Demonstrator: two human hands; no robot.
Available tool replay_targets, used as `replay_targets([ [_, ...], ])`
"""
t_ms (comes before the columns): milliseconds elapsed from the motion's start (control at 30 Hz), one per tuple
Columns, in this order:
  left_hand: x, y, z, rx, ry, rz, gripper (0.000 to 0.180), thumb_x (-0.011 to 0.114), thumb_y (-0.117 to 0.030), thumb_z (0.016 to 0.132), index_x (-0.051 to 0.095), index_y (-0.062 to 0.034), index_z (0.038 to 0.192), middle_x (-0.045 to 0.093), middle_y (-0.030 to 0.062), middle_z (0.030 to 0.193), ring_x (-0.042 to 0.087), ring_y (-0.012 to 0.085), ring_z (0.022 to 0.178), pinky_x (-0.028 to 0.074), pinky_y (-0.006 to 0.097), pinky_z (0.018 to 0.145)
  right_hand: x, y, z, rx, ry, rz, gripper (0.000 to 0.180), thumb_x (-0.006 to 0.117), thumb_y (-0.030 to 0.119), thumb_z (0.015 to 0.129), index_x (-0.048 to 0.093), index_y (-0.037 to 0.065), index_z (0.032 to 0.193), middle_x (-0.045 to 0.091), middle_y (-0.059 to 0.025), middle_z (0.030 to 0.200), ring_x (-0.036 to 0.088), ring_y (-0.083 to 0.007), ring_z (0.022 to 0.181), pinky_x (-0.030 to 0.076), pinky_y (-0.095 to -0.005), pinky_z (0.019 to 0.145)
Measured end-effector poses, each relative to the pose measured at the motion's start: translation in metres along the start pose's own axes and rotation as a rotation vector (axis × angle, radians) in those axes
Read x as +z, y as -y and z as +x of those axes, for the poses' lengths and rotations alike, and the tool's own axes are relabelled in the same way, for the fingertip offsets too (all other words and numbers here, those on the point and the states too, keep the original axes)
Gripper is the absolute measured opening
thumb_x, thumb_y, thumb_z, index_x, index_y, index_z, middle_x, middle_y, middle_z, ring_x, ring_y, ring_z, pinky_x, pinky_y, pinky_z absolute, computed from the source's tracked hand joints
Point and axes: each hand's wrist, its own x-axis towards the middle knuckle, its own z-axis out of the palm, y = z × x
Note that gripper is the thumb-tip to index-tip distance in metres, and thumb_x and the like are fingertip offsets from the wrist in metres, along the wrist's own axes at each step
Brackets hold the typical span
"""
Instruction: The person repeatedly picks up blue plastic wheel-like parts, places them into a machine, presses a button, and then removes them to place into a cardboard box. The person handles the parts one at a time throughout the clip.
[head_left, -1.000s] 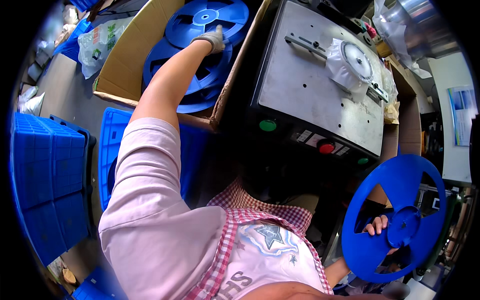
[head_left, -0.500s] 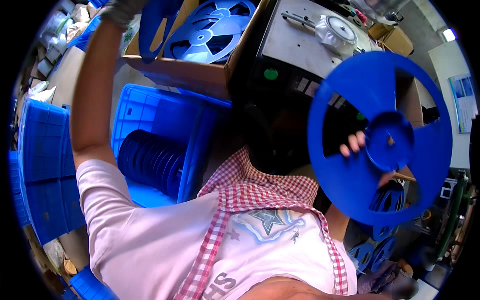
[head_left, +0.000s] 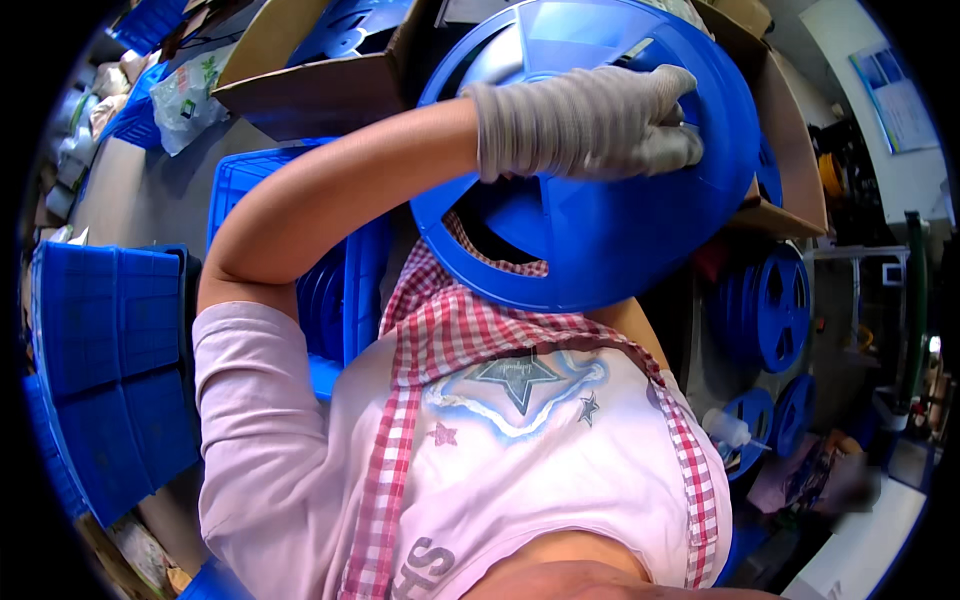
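"Where are your hands?"

"My left hand, in a grey knitted glove, lies across the face of a big blue disc, fingers bent near its middle. The disc is right in front of me, tilted, its lower rim overlapping my checked apron. Whether those fingers are clamped on anything, I can't tell. My right hand is out of sight, so I can't tell its state either."

"How would you handle this well?"

"I'd judge it best to press evenly near the middle, not at the rim, so the thin disc doesn't tip or bend. I'd keep fingers clear of the cut-out edges and my forearm off the rim."

"And what's around you?"

"Behind my left forearm, a blue bin with dark discs inside; above that, a cardboard box holding more blue plastic. A stack of discs stands to my right. Farther out, there are blue crates and a plastic bag on the left, grey floor between, and a poster on the far right wall."
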Motion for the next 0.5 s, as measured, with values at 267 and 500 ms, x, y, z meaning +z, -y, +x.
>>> replay_targets([
  [267,0.037,0.036,-0.092,-0.096,-0.259,0.601,0.095,0.080,-0.042,0.067,0.035,-0.0037,0.142,0.053,0.0243,0.126,0.048,0.0377,0.124,0.031,0.050,0.109,0.018,0.034,-0.054,-0.234,-0.243,-0.746,0.066,0.049,0.043,0.090,0.036,0.004,0.141,0.056,-0.0151,0.111,0.061,-0.0252,0.096,0.054,-0.0450,0.084],
  [500,0.050,0.059,-0.114,-0.106,-0.532,-0.074,0.075,0.073,-0.024,0.081,0.033,-0.0061,0.143,0.058,0.0164,0.115,0.059,0.0269,0.107,0.049,0.036,0.098,0.027,0.020,-0.037,-0.301,-0.282,-1.117,0.069,0.052,0.041,0.089,0.033,0.005,0.144,0.056,-0.0127,0.104,0.061,-0.0233,0.092,0.057,-0.0421,0.080],
])
